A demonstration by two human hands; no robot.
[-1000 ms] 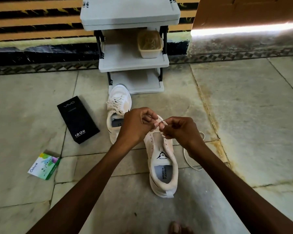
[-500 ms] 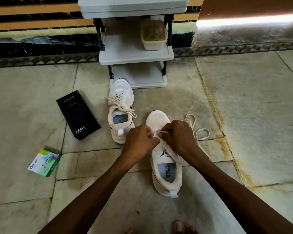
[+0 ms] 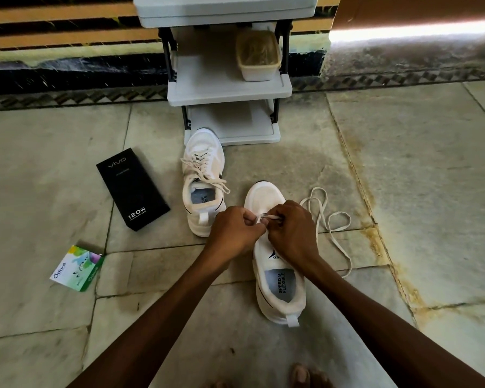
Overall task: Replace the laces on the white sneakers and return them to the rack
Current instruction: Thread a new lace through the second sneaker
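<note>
Tub (image 3: 258, 58) holds brownish contents.

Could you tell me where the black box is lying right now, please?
In the head view the black box lies flat on the floor left of centre, just left of the laced sneaker and beyond the small green packet.

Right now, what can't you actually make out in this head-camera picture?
- Eyelets of the near sneaker: covered by the left hand and right hand.
- Contents of the tub on the rack: cloudy lid.
- Rack top: cut off by the upper edge.
</note>
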